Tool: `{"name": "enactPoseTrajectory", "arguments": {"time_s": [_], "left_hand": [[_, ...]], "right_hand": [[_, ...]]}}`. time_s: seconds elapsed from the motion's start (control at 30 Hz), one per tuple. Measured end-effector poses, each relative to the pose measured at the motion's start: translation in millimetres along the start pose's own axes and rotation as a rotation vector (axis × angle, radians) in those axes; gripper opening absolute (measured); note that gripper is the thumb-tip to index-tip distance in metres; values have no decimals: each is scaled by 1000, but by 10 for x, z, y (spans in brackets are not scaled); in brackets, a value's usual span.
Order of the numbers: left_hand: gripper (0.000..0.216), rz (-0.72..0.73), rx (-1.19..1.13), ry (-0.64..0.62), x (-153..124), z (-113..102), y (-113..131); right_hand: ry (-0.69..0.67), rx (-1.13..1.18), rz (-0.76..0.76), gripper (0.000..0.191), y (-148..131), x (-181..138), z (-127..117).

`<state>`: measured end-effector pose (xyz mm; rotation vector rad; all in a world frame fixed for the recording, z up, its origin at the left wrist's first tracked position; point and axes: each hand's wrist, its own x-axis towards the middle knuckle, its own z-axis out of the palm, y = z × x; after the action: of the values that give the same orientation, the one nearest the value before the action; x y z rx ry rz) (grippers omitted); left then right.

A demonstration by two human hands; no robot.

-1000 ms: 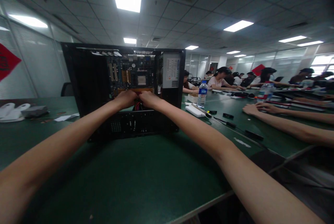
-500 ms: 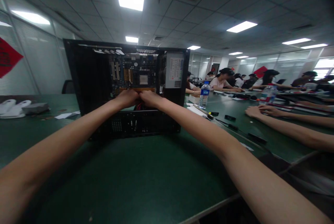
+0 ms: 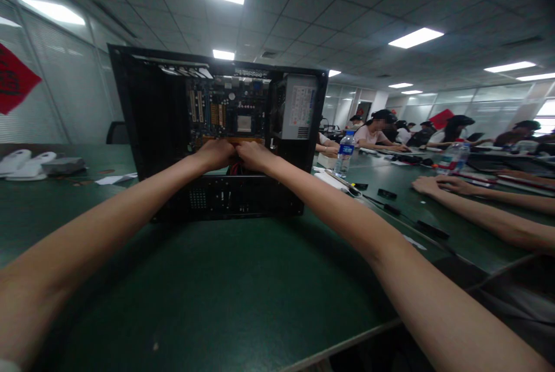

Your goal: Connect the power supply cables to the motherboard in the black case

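Observation:
A black computer case [image 3: 277, 197] stands upright on the green table, its open side facing me. Inside it I see the motherboard [image 3: 228, 103] with a square silvery processor [image 3: 244, 123], and a grey power supply [image 3: 299, 109] at the upper right. Both my hands reach in at the motherboard's lower edge, close together. My left hand [image 3: 215, 155] has its fingers curled inward; my right hand [image 3: 255, 156] is bent in the same way beside it. Red cables [image 3: 235, 168] hang just under them. Whatever the fingertips pinch is hidden behind the knuckles.
On the right lie a water bottle [image 3: 346, 154], cables [image 3: 391, 209] and small black parts [image 3: 387, 193]. A co-worker's hands [image 3: 437, 185] rest further right. Grey and white items [image 3: 64, 165] and paper [image 3: 115, 178] lie left. The table edge [image 3: 347, 344] runs nearby.
The view has shifted and tilted a little, so the case sits slightly higher in it. My hands stay together at the same spot by the motherboard's lower edge.

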<state>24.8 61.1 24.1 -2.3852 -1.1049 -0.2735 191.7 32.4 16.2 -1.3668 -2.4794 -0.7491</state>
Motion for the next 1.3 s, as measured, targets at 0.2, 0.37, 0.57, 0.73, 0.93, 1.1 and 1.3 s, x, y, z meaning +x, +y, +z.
{"name": "enactPoseTrajectory", "arguments": {"time_s": [0.2,0.37,0.57,0.73,0.93,1.1,1.3], "left_hand": [[34,6,26,11,-20,-8,12],[34,-2,-13,8,-15,-6,2],[33,19,-23,7,11,38,-37],[33,3,-14,20,8,44,-37],[33,0,0,3,-5,19,-26],[37,-43,-13,-24,-15,20,-7],[37,-45,-56,-19,-13,27,-29]], "right_hand": [[-33,43,0,34,0,0,-7],[-18,20,12,32,-2,11,8],[-27,17,20,33,-1,17,10],[-40,8,32,34,10,34,21],[-39,-23,-39,34,45,69,50],[-30,-16,-40,33,43,58,53],[25,-56,-10,38,48,47,67]]}}
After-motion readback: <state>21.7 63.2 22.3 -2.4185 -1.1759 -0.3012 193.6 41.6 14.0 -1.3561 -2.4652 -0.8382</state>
